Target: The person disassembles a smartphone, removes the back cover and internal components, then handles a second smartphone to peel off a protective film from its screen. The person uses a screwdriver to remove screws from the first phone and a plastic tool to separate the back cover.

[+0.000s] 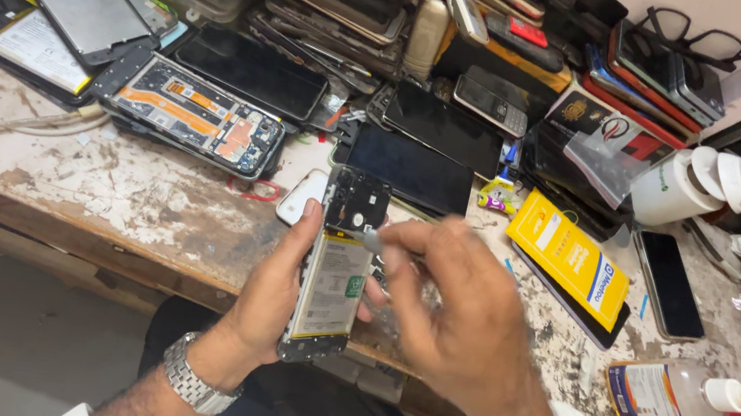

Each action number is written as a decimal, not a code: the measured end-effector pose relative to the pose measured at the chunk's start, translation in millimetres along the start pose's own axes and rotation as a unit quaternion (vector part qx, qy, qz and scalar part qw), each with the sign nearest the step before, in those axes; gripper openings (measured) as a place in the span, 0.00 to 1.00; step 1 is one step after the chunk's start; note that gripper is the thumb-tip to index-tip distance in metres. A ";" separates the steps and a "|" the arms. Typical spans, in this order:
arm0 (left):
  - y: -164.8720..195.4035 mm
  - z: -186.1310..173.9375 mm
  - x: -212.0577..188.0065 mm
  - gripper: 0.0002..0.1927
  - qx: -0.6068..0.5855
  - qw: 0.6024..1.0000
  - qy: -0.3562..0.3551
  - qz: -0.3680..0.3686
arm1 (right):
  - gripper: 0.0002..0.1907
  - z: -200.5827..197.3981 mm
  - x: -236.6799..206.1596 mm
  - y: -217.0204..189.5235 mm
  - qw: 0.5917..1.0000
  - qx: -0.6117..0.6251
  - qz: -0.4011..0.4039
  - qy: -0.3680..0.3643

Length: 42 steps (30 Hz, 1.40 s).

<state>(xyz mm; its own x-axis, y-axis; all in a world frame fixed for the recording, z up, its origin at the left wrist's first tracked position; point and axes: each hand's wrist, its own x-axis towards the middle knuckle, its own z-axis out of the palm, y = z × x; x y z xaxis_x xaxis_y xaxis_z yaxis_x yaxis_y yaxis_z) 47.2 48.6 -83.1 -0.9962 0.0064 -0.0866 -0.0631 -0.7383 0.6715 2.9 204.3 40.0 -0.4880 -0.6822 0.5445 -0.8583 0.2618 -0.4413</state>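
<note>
The left hand (268, 297) holds an opened phone (334, 268) above the surface (121, 184) edge, back cover already off, battery still inside. The right hand (454, 309) pinches a small tool (372, 239) at its upper part.

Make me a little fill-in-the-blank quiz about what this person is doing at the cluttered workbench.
1. The left hand holds an opened ____ with its battery showing.
2. The right hand brings a thin tool to the phone's ____ end.
3. A metal ____ sits on the left wrist.
4. On the worn bench, right of the hands, lies a flat ____ packet.

Missing words: phone; upper; watch; yellow
</note>
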 end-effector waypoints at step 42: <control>5.2 -1.8 -2.4 0.41 -0.076 0.995 -0.069 0.017 | 0.09 -4.8 -13.7 22.8 0.995 -0.038 0.042 0.076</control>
<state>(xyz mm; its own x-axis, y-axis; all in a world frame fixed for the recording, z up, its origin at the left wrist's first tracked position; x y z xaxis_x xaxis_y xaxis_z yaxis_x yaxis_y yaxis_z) 49.3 43.6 -80.8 -0.9970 0.0642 0.0422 -0.0303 -0.8331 0.5523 -10.7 222.9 25.8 -0.5724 -0.5456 0.6121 -0.8199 0.3693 -0.4375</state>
